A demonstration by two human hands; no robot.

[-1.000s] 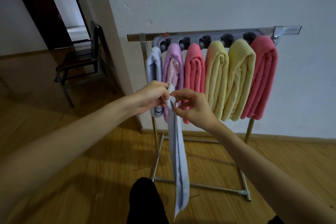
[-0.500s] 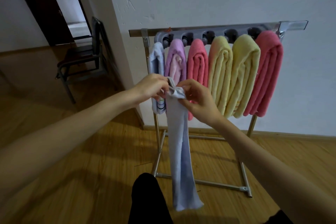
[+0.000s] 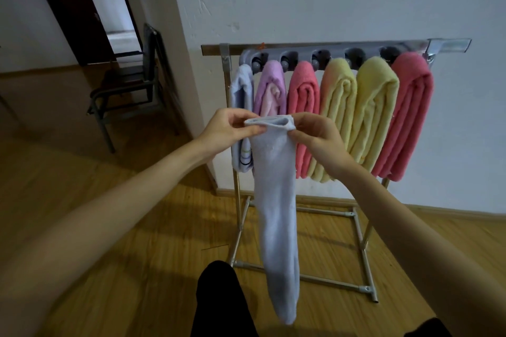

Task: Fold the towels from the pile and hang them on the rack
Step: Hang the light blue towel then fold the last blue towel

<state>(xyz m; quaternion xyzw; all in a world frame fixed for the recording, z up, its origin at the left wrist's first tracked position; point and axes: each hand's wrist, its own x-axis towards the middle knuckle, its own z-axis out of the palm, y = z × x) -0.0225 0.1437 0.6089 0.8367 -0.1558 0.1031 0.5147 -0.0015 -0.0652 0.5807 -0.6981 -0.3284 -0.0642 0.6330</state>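
A: What is held, and how?
B: A pale lavender-blue terry towel (image 3: 276, 200), folded lengthwise into a narrow strip. The left hand (image 3: 227, 128) and right hand (image 3: 315, 137) each pinch one end of its doubled top edge; the remainder hangs straight down.

A: Its position?
B: In front of the silver metal rack (image 3: 328, 48), which bears six folded towels: white striped (image 3: 242, 96), lilac (image 3: 269, 85), pink (image 3: 302, 90), two yellow (image 3: 356, 101), coral pink (image 3: 408, 107).

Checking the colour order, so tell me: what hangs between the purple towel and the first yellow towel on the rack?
In the head view, one pink towel hangs between the purple towel and the first yellow towel on the rack.
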